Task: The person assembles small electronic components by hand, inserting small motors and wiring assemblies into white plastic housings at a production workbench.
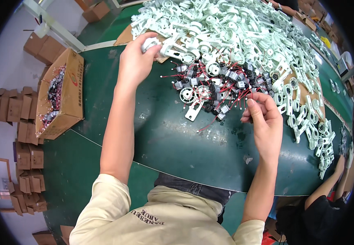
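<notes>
My left hand [138,61] is raised at the near left edge of the heap, its fingers and thumb closed round a rounded pale plastic part [150,44]. My right hand [264,118] is at the near right of a pile of small motors [226,83] with grey and black bodies and red leads. Thumb and forefinger come together there beside some red wires; what they pinch, if anything, is too small to make out. A flat pale green plastic arm with a ring end [192,111] lies at the front of the motors.
A large heap of pale green plastic parts [226,28] covers the far table and trails down the right side. An open carton of motors [60,98] stands at the left. Other people work at the right edge and far end. Stacked cartons [30,157] line the left wall.
</notes>
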The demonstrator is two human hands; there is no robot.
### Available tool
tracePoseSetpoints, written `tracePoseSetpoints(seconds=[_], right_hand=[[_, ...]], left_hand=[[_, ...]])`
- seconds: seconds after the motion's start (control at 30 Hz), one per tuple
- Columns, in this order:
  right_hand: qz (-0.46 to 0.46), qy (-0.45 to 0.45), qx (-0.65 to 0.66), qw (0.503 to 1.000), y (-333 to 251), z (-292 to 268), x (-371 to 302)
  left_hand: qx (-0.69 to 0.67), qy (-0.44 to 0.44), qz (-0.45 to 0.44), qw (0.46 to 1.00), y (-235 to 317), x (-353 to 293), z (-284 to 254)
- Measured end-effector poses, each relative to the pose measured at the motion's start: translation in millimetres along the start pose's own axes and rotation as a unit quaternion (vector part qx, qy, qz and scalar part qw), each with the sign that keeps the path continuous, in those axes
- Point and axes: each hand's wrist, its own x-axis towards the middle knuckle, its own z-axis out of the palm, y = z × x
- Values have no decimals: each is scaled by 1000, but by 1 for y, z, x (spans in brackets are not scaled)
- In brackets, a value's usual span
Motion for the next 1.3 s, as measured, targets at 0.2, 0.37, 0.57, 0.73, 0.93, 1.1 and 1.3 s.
tracePoseSetpoints(seconds=[0.2,0.37,0.57,0.73,0.93,1.1,1.3], right_hand=[[-59,-38,105,992,-2,16,-7],[-23,-86,178,980,2,32,-11],[-36,-42,124,991,5,29,-9],[-80,-29,-12,996,1,32,-11],[-89,65,-70,992,4,32,-12],[-132,103,-111,980,9,33,-11],[-176,136,-100,970,12,34,-10]], left_hand=[[-353,-170,41,919,24,-64,38],[-414,-212,99,880,32,-105,72],[-487,-357,-64,794,32,-109,62],[-546,-317,-104,768,31,-108,65],[-567,-376,-136,720,29,-106,64],[-550,-361,-125,743,30,-109,72],[-575,-371,-126,718,33,-109,72]])
